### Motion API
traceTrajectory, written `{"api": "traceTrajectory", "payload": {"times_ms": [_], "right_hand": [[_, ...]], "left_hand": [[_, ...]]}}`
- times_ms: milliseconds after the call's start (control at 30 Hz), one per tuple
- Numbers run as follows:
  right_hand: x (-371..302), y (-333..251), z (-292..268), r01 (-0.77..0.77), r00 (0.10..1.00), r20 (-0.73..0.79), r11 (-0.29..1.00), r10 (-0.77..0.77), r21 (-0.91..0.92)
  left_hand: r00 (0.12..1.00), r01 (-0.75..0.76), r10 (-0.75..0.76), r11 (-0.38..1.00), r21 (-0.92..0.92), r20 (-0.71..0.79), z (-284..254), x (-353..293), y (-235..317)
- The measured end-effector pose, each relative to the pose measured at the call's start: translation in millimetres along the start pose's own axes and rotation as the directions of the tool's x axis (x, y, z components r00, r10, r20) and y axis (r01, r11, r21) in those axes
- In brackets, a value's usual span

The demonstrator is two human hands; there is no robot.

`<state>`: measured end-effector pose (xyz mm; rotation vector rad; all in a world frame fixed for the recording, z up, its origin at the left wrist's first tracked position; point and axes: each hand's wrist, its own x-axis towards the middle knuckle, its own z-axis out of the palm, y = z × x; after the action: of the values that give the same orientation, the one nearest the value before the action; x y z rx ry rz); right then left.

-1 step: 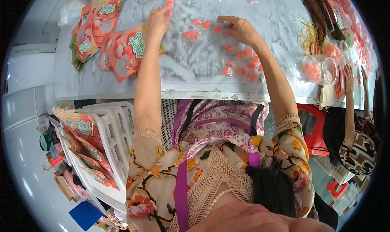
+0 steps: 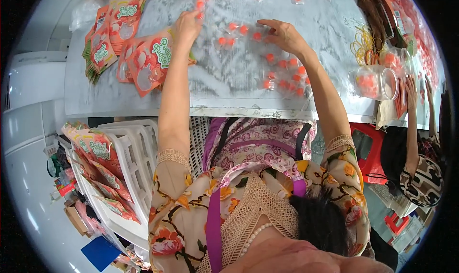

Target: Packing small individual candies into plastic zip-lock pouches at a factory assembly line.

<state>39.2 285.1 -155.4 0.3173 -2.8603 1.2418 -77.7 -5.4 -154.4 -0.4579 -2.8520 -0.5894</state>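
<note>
My left hand (image 2: 187,27) reaches to the far side of the table, its fingers closed at the edge of a small red candy (image 2: 200,16) in a clear wrapper. To its right, my right hand (image 2: 285,36) hovers low with the index finger stretched to the left and the thumb apart. Just beside its fingers lies another wrapped candy (image 2: 257,36). Between the hands is a loose group of wrapped red candies (image 2: 230,41). More of them are scattered in a cluster (image 2: 284,84) below my right wrist.
Printed red pouches (image 2: 150,74) lie left of my left forearm, with a stack (image 2: 125,24) beyond. Clear jars (image 2: 375,81) of candies stand at right near yellow rubber bands (image 2: 362,46). Another person's hand (image 2: 411,92) is beside them. White crates (image 2: 131,168) hold more pouches at lower left.
</note>
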Motion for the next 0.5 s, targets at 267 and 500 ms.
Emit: {"api": "traceTrajectory", "payload": {"times_ms": [267,500], "right_hand": [[6.5,6.2,-0.5,0.034,0.999,0.002,0.999,-0.034,-0.004],[15.8,-3.3,3.2,0.101,0.991,0.104,0.987,-0.088,-0.125]], "left_hand": [[0.999,-0.038,0.038,0.997,0.061,0.005,-2.1,0.6,9.6],[0.975,0.034,-0.022,0.998,-0.048,0.222,-1.1,-22.2,9.3]]}}
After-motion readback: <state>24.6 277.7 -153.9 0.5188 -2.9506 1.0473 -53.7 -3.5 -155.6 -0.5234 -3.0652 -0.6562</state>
